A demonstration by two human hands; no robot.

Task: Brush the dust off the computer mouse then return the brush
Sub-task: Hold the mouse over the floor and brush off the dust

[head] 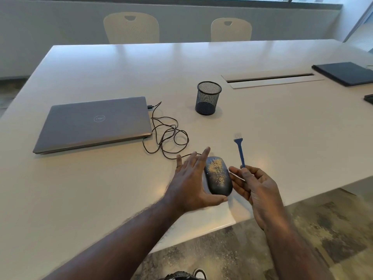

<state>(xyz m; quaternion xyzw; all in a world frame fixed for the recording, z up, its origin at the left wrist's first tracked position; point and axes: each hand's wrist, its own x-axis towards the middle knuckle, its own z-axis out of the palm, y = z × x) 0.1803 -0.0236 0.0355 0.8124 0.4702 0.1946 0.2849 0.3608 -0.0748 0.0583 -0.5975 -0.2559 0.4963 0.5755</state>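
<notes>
A dark wired computer mouse [219, 179] lies on the white table [101, 188] near its front edge, with tan dust scattered over its top. My left hand [191, 182] cups the mouse's left side, fingers spread and thumb under its near end. My right hand [256, 188] is just to the right of the mouse and pinches the handle end of a small blue brush [240, 150]. The brush stands upright with its pale bristles pointing away from me, clear of the mouse.
A black mesh pen cup [207, 98] stands behind the mouse. A closed grey laptop [94, 123] lies to the left, the mouse's coiled cable [167, 136] running to it. A dark folder [345, 74] and a cable slot [270, 77] are at the far right. Two chairs stand behind the table.
</notes>
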